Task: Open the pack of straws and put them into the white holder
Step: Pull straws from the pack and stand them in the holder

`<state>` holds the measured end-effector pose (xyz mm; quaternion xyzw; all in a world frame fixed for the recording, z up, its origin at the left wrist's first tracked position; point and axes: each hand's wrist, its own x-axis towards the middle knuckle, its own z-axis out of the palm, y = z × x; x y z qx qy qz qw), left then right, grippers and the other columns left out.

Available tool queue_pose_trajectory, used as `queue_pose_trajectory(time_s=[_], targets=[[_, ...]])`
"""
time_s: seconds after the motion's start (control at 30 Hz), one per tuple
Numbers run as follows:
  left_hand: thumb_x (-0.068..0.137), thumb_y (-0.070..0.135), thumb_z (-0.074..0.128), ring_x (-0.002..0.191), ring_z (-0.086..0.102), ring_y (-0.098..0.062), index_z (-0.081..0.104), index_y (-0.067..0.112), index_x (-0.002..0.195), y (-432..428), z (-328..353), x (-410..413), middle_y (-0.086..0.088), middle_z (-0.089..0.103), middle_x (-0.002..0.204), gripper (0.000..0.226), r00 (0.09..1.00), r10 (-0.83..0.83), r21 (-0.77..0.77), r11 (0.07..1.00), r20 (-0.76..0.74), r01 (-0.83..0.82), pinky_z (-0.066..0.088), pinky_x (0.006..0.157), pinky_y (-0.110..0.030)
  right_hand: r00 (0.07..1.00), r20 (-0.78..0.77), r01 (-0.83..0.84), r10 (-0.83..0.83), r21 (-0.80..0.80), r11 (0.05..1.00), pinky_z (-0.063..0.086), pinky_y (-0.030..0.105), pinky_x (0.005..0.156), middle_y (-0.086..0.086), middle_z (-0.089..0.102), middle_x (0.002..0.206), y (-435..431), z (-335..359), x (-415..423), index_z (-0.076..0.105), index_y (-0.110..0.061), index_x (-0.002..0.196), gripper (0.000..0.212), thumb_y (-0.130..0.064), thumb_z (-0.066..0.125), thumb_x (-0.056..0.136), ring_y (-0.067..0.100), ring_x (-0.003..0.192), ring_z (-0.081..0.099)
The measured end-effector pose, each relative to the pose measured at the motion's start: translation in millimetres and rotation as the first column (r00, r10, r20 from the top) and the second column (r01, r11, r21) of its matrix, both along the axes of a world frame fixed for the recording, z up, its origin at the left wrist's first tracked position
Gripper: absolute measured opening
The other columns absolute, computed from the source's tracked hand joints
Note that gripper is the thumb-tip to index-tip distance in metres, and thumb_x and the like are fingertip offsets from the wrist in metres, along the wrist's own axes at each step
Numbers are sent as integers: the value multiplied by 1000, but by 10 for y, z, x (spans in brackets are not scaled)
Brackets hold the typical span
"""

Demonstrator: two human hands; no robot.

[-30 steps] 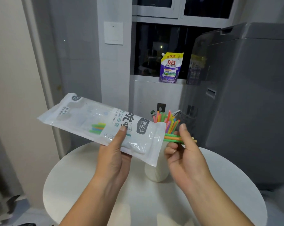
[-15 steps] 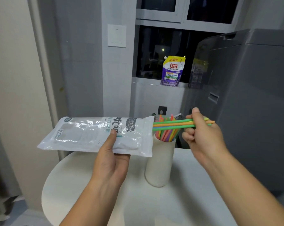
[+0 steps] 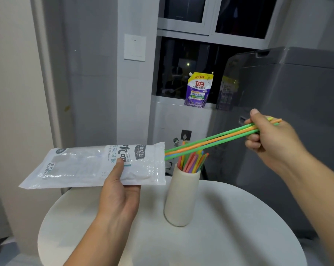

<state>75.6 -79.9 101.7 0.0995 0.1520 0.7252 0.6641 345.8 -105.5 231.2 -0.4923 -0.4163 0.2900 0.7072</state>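
While nearest, table: round, smooth white top.
Left hand: thumb over, fingers under crinkly clear straw pack, level, above the table.
Holder: matte white cylinder, coloured straws inside.
Right hand: pinching thin green and orange straws, tips at the pack's mouth.
Change: straws drawn farther out, hand higher.
Far: purple detergent pouch.

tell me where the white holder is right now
In the head view, the white holder stands on the round table, centre-right, right of the left hand holding the pack.
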Motion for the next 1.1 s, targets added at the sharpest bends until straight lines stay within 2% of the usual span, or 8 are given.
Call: queue_pose_trajectory(time_s=[0.13,0.27,0.4,0.6,0.77,0.87,0.93,1.1], targets=[[101,14,62,109,75,-16,65,15,137,29,-19,-62,-1,76,125,36,1000,31,-12,999,3,-31,64,83,-40,1000,9,1,-1,10,1000,30,18,35,4,45,62,-3,42,14,58,-6,77,32,-27,60,100,7,39,36],[102,14,61,103,77,-14,66,16,135,45,-40,-144,0,77,122,33,998,61,-28,998,2,-61,66,73,-38,996,79,38,-41,42,998,30,20,37,6,46,65,-63,249,47,59,-7,76,32,-28,61,100,8,40,37],[102,16,61,113,74,-17,65,16,138,40,-51,-104,-1,76,125,37,999,33,-16,999,-33,-34,63,84,-42,967,236,78,-93,72,994,32,21,37,6,50,64,-107,551,38,62,-7,75,32,-28,61,99,9,41,38],[101,16,62,108,75,-16,67,16,134,20,-63,7,-2,78,121,33,998,6,-13,1000,-63,-7,62,84,-41,854,499,119,-150,92,989,41,24,45,-7,53,44,-116,943,-19,66,-11,74,35,-36,60,99,11,43,44],[101,15,61,108,75,-15,65,15,137,-4,-45,32,-2,77,122,36,998,-2,-9,1000,-61,2,63,83,-38,778,609,131,-153,80,988,43,27,49,10,56,68,-88,1088,-111,66,-10,75,36,-36,59,99,15,49,46],[102,14,60,107,75,-14,65,16,138,-11,-43,31,-2,77,123,36,998,4,-12,1000,-57,-5,65,77,-35,750,638,163,-173,75,984,45,28,51,15,62,79,-72,1154,-135,67,-9,81,34,-36,60,98,15,52,49],[102,15,60,109,75,-15,65,16,138,-20,-51,32,-3,76,125,37,998,-2,-17,1000,-59,1,64,79,-36,742,645,178,-182,71,981,44,27,50,16,63,83,-65,1191,-141,68,-6,87,33,-36,60,98,15,52,49],[100,15,61,116,72,-19,64,16,139,-36,-67,52,-3,76,126,39,998,-20,-15,1000,-53,19,61,85,-40,722,681,173,-122,-7,985,42,25,47,9,52,62,-20,1208,-225,69,-3,83,37,-34,59,99,15,49,44]])
